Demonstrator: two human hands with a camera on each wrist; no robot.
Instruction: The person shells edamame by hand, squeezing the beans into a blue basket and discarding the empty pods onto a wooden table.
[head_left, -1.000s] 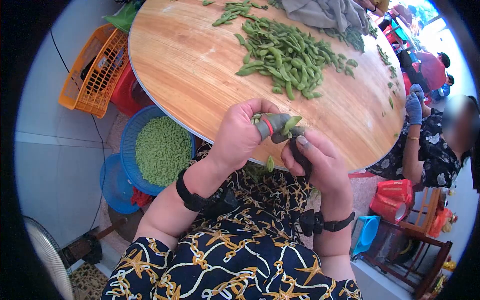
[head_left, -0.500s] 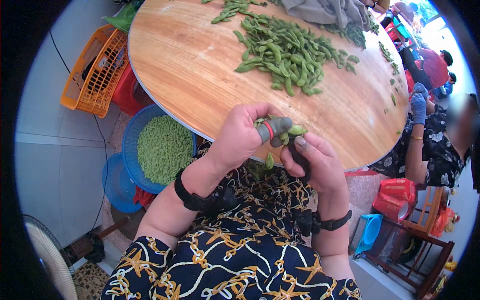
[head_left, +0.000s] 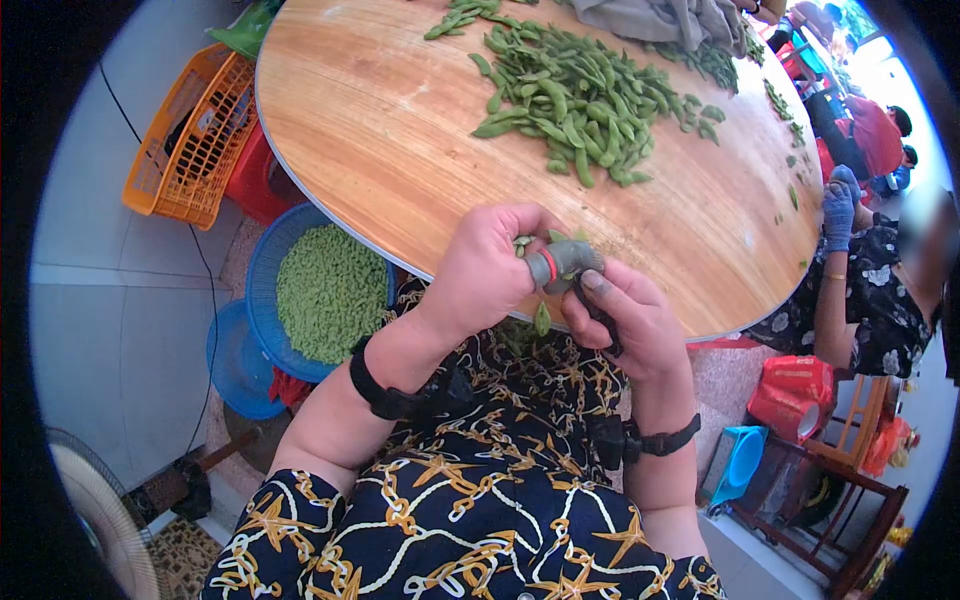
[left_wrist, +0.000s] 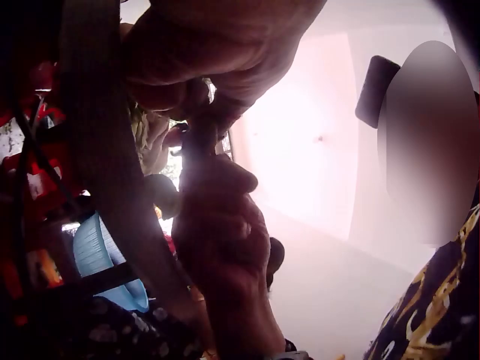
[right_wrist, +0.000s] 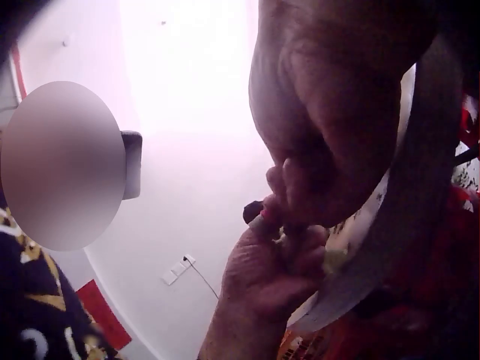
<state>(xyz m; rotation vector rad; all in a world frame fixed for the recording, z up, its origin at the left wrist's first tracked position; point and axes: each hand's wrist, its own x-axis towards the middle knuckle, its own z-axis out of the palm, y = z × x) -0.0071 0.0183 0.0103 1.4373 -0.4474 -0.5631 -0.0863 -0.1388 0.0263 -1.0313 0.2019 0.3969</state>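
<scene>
In the head view my left hand [head_left: 485,268] holds green edamame pods in its curled fingers, and bits of them show past its thumb. That thumb wears a grey cover with a red band [head_left: 549,264]. My right hand [head_left: 638,318] meets it at the fingertips, dark-covered fingers curled and thumb pressed in. A pod is pinched between the two hands, mostly hidden by the covered fingers. Just below, another edamame pod [head_left: 542,318] shows against the dark patterned clothing. Both wrist views are dim; there the left hand [left_wrist: 240,49] and right hand [right_wrist: 330,112] appear as dark shapes.
A pile of edamame pods [head_left: 585,105] lies on the round wooden table [head_left: 370,130], near a grey cloth [head_left: 665,20]. Left of the table stands a blue basket of shelled beans [head_left: 335,295], below an orange crate [head_left: 195,140]. Another person with gloved hands [head_left: 838,215] sits at right.
The pod that stuck out between the hands is now mostly covered by the fingers. The left thumb has shifted down and closer to the right fingertips.
</scene>
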